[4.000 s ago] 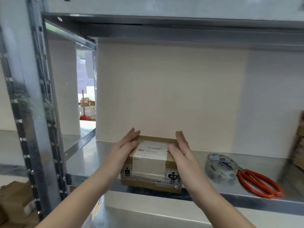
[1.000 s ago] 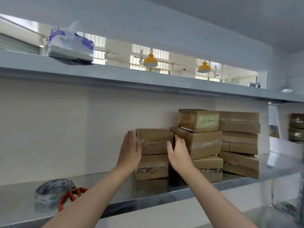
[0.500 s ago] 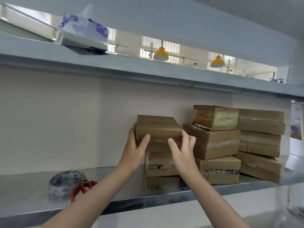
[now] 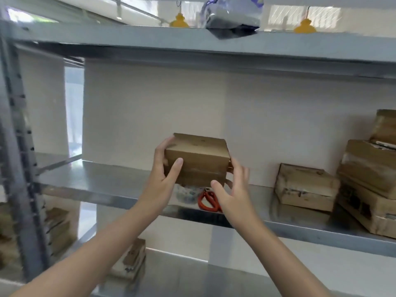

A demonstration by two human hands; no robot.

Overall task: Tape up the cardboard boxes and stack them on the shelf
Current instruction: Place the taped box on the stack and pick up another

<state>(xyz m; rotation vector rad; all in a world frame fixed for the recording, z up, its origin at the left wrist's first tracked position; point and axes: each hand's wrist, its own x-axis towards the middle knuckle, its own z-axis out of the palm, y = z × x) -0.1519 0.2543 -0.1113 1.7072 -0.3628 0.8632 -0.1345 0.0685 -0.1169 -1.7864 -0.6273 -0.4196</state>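
The cardboard box is gripped by the left hand: the thumb is laid on the near face and the fingers are wrapped round the left side. The right hand is seen at the box's lower right corner with spread, blurred fingers; whether it grips or only touches cannot be told. The box is held in the air, roughly level, clear of the metal shelf and near its front edge. Directly under it a tape roll and orange-handled scissors are partly hidden, lying just beside each other on the shelf.

Bare shelf surface is seen to the left as far as the upright post. To the right a gap is left before a single taped box, with a taller stack of boxes beside it at the frame edge. Above, the upper shelf is seen, with a plastic-wrapped pack overhanging its front edge. More boxes are seen on a lower level.
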